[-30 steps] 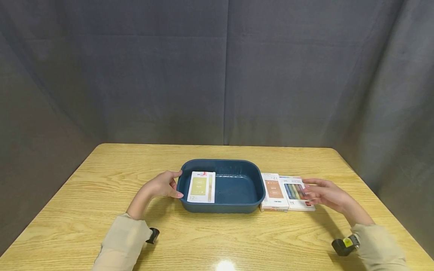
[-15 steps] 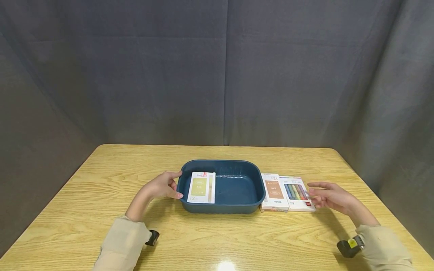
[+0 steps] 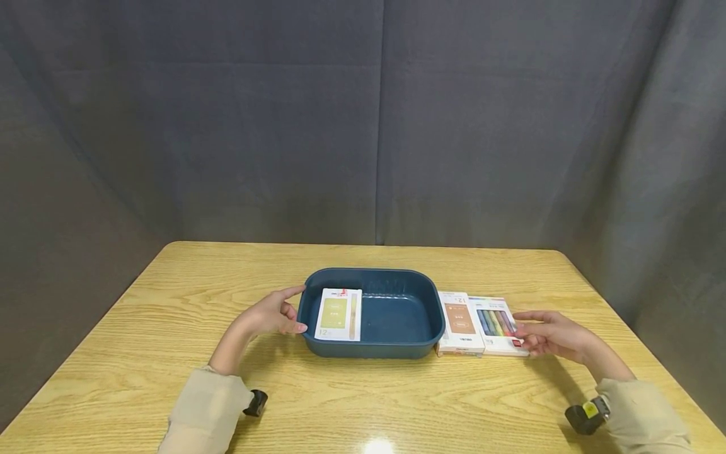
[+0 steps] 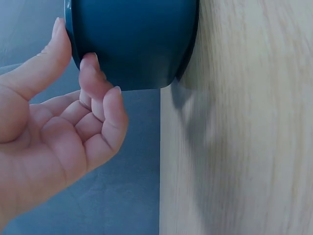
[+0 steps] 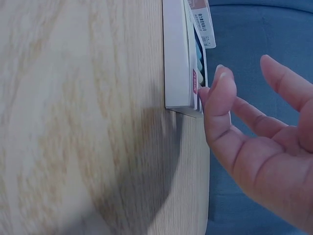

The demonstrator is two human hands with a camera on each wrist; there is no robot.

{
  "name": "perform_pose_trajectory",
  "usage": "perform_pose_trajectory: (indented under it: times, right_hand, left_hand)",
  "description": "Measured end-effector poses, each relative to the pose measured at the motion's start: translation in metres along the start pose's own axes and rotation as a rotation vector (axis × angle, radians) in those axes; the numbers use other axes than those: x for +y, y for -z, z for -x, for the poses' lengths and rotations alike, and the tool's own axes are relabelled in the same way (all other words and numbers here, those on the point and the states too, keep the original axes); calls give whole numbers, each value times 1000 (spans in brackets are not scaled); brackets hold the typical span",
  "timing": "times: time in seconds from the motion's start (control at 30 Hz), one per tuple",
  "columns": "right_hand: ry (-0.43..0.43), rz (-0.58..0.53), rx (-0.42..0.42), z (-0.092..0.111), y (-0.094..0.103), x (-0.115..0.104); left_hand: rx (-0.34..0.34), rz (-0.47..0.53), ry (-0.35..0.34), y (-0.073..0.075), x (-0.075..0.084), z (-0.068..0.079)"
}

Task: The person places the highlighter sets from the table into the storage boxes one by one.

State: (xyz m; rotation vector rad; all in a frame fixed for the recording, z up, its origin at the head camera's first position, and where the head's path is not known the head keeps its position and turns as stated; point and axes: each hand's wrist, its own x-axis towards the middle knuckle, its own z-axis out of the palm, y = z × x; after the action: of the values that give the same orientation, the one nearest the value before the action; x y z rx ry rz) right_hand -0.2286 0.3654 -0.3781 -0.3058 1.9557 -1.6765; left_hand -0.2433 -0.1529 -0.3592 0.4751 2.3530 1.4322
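A dark blue plastic bin (image 3: 397, 315) stands in the middle of the table. My left hand (image 3: 272, 313) holds its left rim; in the left wrist view, the thumb lies at the rim and curled fingers (image 4: 95, 81) meet the outer wall. Inside the bin, on the left, lies a white box with a yellow-green panel (image 3: 338, 315). My right hand (image 3: 558, 337) has loosely bent fingers at the right edge of a flat white box of coloured sticks (image 3: 493, 321), fingertips overlapping its corner. Between that box and the bin lies a white box with an orange-brown panel (image 3: 460, 321).
The wooden table (image 3: 340, 403) runs back to a grey curtain (image 3: 272, 157), which also closes off both sides. The orange-brown-panelled box sits right against the bin's right wall. A black wrist camera (image 3: 587, 416) hangs under the right sleeve, and another camera (image 3: 257, 402) under the left.
My right hand drew back to the right from over the box of coloured sticks, then lowered slightly to its right edge. The left hand stays at the bin.
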Motion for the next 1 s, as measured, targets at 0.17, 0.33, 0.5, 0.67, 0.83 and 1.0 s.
perform_pose_trajectory:
  times: [0.17,0.33,0.5,0.67,0.83,1.0]
  right_hand:
    - [2,-25,2,2,1,0]
    - [-5,-15,27,4,4,1]
    - [-20,29,51,3,5,2]
    - [-50,59,65,2,4,4]
    - [-83,99,112,2,4,3]
    - [-101,151,138,5,4,0]
  left_hand:
    - [-18,19,-10,0,-2,0]
    - [-41,32,-9,0,-5,-1]
    - [-57,54,-6,1,-6,-1]
    - [-62,60,-1,1,-6,-2]
    - [-71,62,-8,1,-6,-2]
    - [-70,63,-2,1,-4,-2]
